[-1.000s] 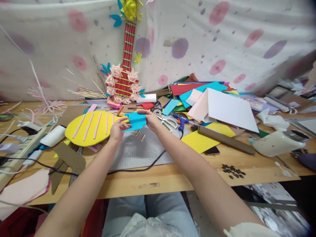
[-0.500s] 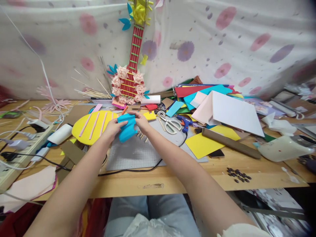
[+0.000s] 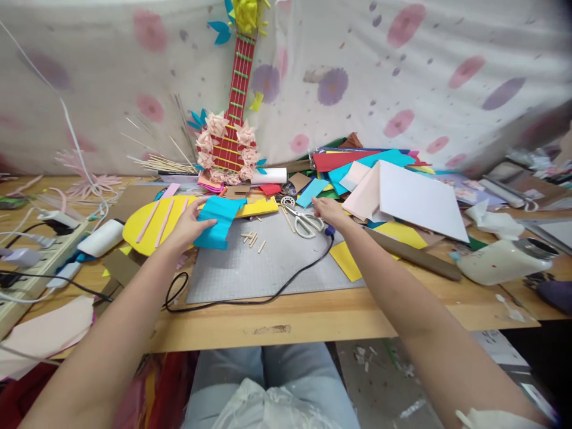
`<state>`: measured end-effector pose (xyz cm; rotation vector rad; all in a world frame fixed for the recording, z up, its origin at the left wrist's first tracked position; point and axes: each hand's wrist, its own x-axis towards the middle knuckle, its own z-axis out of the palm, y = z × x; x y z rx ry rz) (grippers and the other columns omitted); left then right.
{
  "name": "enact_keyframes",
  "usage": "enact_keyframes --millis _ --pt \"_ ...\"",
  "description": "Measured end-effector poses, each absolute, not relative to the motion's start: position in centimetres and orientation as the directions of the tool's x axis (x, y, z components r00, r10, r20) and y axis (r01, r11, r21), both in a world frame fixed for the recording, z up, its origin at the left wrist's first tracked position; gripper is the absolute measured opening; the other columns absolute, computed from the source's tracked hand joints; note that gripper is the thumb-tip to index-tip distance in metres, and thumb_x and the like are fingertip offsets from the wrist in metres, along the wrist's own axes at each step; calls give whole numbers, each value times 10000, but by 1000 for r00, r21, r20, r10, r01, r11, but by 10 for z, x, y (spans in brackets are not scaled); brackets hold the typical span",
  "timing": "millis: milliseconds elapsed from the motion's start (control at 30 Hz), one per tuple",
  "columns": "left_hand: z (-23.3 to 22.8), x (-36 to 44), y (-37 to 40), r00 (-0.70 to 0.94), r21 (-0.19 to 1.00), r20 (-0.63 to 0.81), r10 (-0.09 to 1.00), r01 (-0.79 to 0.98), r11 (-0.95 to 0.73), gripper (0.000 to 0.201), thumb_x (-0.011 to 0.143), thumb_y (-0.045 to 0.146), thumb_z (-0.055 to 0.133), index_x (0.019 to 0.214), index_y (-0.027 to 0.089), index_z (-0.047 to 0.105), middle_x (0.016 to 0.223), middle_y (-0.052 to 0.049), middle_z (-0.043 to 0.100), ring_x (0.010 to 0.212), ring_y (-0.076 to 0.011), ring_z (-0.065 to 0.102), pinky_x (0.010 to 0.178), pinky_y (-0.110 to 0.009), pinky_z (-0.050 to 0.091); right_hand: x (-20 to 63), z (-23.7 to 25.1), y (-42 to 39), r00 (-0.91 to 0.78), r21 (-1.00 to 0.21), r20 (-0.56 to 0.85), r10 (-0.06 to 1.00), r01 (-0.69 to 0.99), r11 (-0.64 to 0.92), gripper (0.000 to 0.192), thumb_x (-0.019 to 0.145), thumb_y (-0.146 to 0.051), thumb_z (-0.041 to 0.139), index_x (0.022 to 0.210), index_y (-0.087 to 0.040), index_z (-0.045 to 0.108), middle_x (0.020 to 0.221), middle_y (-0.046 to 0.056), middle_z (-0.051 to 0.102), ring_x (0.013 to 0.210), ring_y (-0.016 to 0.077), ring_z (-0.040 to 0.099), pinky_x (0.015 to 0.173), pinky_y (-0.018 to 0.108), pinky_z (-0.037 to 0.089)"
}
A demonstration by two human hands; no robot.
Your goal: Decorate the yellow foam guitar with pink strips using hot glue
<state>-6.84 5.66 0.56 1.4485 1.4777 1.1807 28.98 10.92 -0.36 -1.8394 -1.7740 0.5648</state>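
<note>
A blue paper piece (image 3: 218, 221) is gripped by the left hand (image 3: 190, 221); the right hand (image 3: 328, 210) (apparently open, empty) is stretched over the scissors (image 3: 306, 221).

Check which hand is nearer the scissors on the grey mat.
Right. The right hand sits just right of the scissors, fingertips almost at the handles. The left hand is well off to their left, holding a blue paper piece.

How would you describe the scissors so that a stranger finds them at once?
Start at the grey cutting mat in the table's middle. At its far right corner, just under the right hand, lie the scissors: metal blades, pale handles, unlike the paper around.
</note>
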Motion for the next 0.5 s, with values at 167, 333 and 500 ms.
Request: enact_keyframes --millis 167,333,500 --pt "14 -77 54 -9 896 128 992 430 -112 771 545 281 723 1276 269 476 1204 -68 576 1058 -246 554 875 -361 447 313 -4 94 20 -406 0 1000 914 -19 242 814 -341 462 640 -179 509 636 46 599 557 136 499 522 247 321" --pt "12 -77 56 67 773 8 998 633 -49 669 562 319 691 1207 210 550 1220 -90 578 1051 -256 566 866 -344 448 293 -16 90 -14 -343 29 999 939 23 157 741 -327 563 809 -186 547 859 58 641 729 165 554 559 236 326" --pt "31 -104 81 -123 538 67 990 840 68 357 656 281 599 996 190 661 987 -72 681 861 -239 622 776 -320 449 261 -20 102 -42 -429 101 994 900 82 121 767 -290 528 815 -184 561 900 59 637 757 158 559 609 244 360"
